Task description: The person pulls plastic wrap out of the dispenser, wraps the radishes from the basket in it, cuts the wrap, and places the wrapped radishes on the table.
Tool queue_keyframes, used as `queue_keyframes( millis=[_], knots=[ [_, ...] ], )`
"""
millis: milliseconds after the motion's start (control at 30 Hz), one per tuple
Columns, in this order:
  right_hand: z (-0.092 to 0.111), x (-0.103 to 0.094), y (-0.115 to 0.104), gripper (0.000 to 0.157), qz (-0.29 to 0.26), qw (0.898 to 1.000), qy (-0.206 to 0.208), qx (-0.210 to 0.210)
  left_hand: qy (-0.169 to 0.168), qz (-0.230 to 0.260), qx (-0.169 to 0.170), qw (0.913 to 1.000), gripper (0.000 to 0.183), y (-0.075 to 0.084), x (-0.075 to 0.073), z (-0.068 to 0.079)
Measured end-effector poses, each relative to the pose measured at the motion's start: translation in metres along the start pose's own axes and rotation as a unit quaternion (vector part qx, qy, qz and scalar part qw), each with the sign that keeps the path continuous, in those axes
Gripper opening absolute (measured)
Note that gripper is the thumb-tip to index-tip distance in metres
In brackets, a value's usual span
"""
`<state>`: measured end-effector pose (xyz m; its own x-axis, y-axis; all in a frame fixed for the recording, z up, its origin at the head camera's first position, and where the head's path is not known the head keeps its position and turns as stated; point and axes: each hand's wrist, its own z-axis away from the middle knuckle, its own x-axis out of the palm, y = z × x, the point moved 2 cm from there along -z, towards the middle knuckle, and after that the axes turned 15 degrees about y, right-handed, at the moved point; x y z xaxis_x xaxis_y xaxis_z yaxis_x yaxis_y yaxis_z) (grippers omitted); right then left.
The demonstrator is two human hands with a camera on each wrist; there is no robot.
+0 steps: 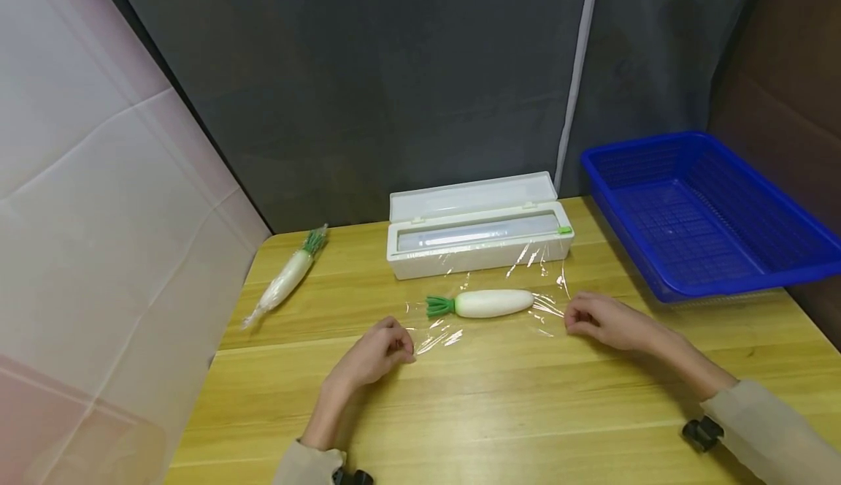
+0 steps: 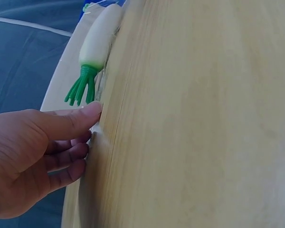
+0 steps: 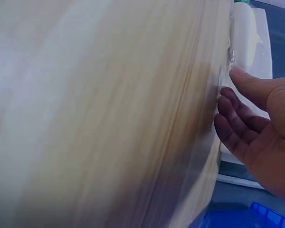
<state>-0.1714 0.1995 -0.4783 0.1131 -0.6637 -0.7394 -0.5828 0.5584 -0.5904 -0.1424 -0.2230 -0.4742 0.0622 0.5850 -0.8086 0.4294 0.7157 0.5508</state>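
A white radish [image 1: 494, 304] with short green tops lies crosswise on a sheet of clear cling film [image 1: 442, 339], its tops toward the left. At the film's near left corner my left hand [image 1: 377, 350] pinches the edge between thumb and fingers. My right hand [image 1: 607, 321] pinches the film's right edge, just beyond the radish's tip. In the left wrist view the thumb [image 2: 91, 110] of the left hand sits right below the green tops. The right wrist view has the right thumb [image 3: 240, 76] near the radish's white end, other fingers curled beneath.
Behind the radish stands a white cling film dispenser [image 1: 479, 260], lid raised, with film trailing over its front. A second radish [image 1: 289, 280], wrapped in film, lies at the left of the wooden table [image 1: 486, 419]. A blue plastic basket [image 1: 647, 269] stands at the right.
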Motion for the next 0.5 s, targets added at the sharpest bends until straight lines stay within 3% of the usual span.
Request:
queue_keyframes(
  millis=[200,500],
  knots=[
    [-0.0013,-0.0029,0.0001,0.014,0.009,1.0,0.016,-0.008,0.008,-0.012,0.007,0.9999,0.01,0.0009,0.0004,-0.0005],
    [-0.0019,-0.0053,0.0039,0.008,0.021,0.999,0.045,0.003,0.028,0.006,0.009,0.9995,0.007,-0.0004,0.0016,-0.0011]
  ],
)
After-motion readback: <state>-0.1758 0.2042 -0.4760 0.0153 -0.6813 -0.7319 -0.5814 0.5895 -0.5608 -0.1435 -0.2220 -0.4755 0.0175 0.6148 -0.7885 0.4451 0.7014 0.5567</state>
